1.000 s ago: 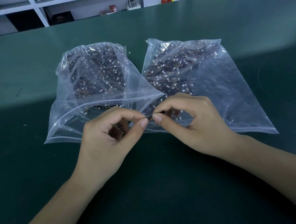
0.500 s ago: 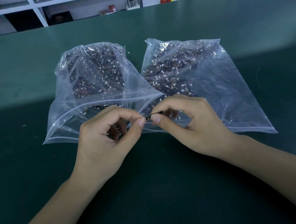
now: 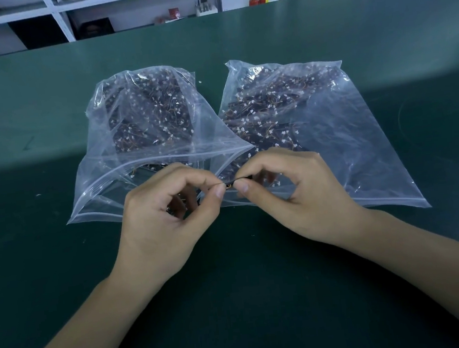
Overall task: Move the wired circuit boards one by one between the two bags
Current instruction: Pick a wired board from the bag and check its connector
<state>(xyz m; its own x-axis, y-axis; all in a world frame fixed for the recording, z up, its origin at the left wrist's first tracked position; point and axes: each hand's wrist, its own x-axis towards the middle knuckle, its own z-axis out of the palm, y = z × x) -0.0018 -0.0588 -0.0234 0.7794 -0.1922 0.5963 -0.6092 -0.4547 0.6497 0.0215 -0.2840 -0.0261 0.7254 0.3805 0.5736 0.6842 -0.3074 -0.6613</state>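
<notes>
where the bag mouths meet, left hand [image 3: 167,213] and right hand [image 3: 294,192] each pinch one end of a small board [image 3: 230,184], long axis left-right, just above the mat [image 3: 235,299]. left bag [image 3: 126,167] gapes open; right bag [image 3: 360,144] lies flat, both touching. shelves [image 3: 95,15] far back.

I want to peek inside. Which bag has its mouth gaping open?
The left bag: its zip mouth stands open in a wide loop by the left hand. The right bag's mouth lies flat.
</notes>
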